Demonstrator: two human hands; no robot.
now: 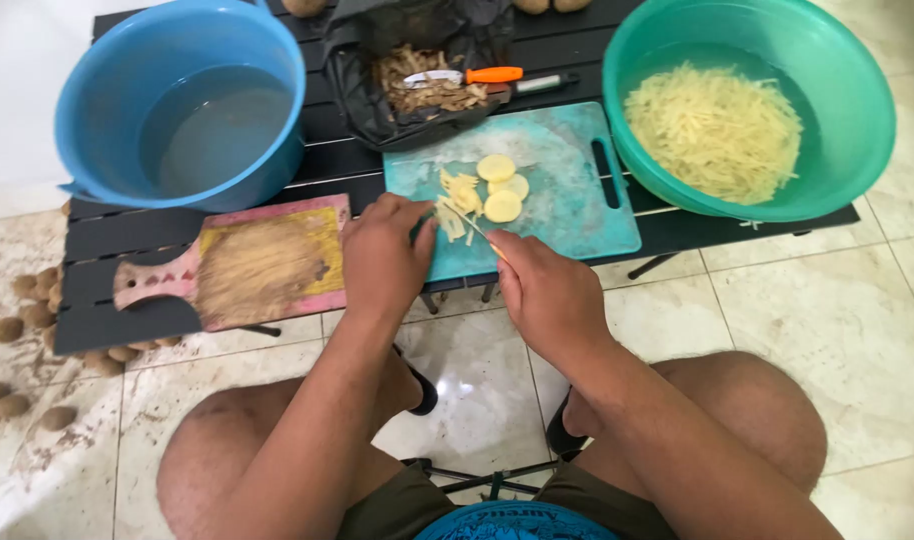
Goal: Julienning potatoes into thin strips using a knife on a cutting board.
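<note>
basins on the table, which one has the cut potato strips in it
The green basin at the table's right end: it holds a heap of pale potato strips in water. The blue basin at the left end holds only water.

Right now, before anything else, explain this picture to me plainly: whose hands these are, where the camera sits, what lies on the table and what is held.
There is no machine: a seated person works with bare hands, filmed by one camera worn on their head, looking down. The right hand holds a knife over the teal plastic cutting board. The left hand steadies the pale potato slices and cut strips. On the low black slatted table also stand a blue basin of water, a green basin of potato strips, a worn pink wooden board and a black bag of peelings with an orange-handled peeler. Unpeeled potatoes lie on the tiled floor.
</note>
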